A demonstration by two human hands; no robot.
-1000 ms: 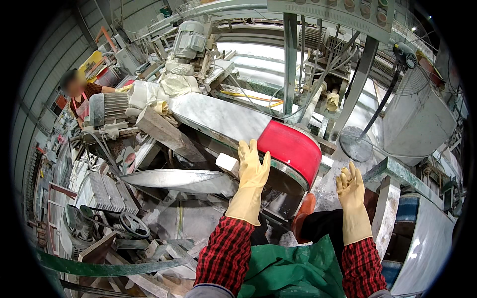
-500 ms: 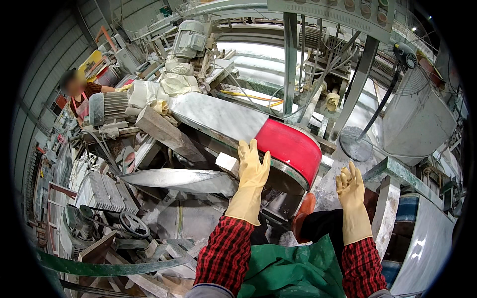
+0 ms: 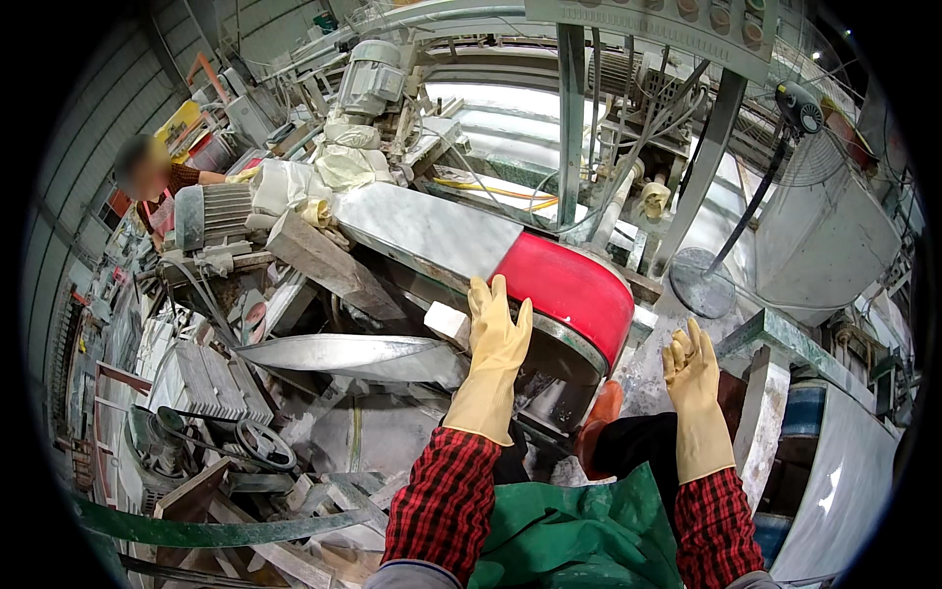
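Note:
A white marble-like slab lies on a conveyor belt whose rounded red end shows at its right. My left hand, in a cream rubber glove, is held up at the near side of the conveyor with its fingers stretched. Its fingertips are close to the slab's near right corner; whether they touch it I cannot tell. Off to the right, past the belt's end, my right hand is raised in a matching glove. Its fingers are loosely bent and apart, with nothing visible in them.
A small white block sits left of my left hand, above a curved metal sheet. A grey motor stands behind the slab. A co-worker reaches in from the far left. At right are a fan and a stone-topped bench.
The slab has shifted slightly left along the belt, so more of the red end shows. My hands have barely moved.

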